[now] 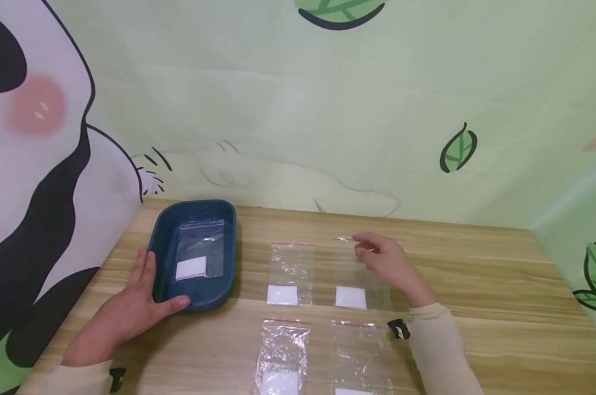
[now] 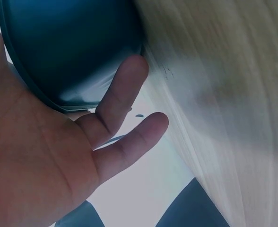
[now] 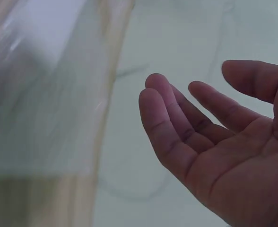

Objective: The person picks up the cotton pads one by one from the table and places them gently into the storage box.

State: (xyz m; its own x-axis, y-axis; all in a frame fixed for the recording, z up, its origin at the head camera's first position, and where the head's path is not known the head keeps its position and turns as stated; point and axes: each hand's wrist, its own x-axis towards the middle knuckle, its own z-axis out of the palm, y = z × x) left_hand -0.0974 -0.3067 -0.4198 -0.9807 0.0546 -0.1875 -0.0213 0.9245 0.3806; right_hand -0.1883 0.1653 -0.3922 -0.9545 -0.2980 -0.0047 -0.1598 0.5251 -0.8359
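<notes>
My left hand (image 1: pixel 125 310) rests against the near left corner of a dark blue plastic tray (image 1: pixel 227 296). Its thumb is stretched along the near rim and its fingers lie at the left wall. Inside the tray lies a clear zip bag (image 1: pixel 211 238) with a white card (image 1: pixel 191 268). Over the far right clear zip bag (image 1: pixel 344 263), my right hand (image 1: pixel 384 260) hovers with loosely bent fingers. The right wrist view shows a gap between thumb and fingers, with nothing held. A white card (image 1: pixel 350 297) sits in that bag's lower left corner.
Left of that bag lies another zip bag (image 1: pixel 292 263) with a white card. Nearer me are a crinkled zip bag (image 1: pixel 284 348) and a further zip bag (image 1: pixel 359 354), cut off by the frame. A printed cloth (image 1: pixel 258 109) hangs behind the wooden table (image 1: pixel 495 285).
</notes>
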